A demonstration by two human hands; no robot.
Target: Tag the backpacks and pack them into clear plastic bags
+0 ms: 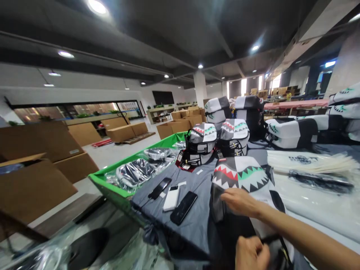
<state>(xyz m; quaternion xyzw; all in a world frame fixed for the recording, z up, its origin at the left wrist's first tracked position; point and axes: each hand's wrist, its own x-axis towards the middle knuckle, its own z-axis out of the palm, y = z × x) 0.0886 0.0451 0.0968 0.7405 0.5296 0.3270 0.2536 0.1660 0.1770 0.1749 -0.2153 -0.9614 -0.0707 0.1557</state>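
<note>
A grey, white and black backpack (pixel 241 176) with red and green zigzag teeth lies in front of me on the dark-covered table. My right hand (pixel 237 201) reaches in from the right, its fingers closed at the edge of the backpack's dark side panel. Lower down, my left hand (pixel 251 253) is curled shut beside the backpack's near end; whatever is between its fingers is hidden. Just left of the backpack lie a black phone (pixel 183 207), a white device with a small dark screen (pixel 171 198) and another dark phone (pixel 159 188).
Similar backpacks (pixel 203 137) are stacked behind, with more (pixel 292 132) at the right. White printed plastic bags (pixel 309 162) lie on the right side. A green-edged bin (pixel 112 183) holds plastic-wrapped items (pixel 137 171) along the table's left. Cardboard boxes (pixel 36 187) stand on the floor.
</note>
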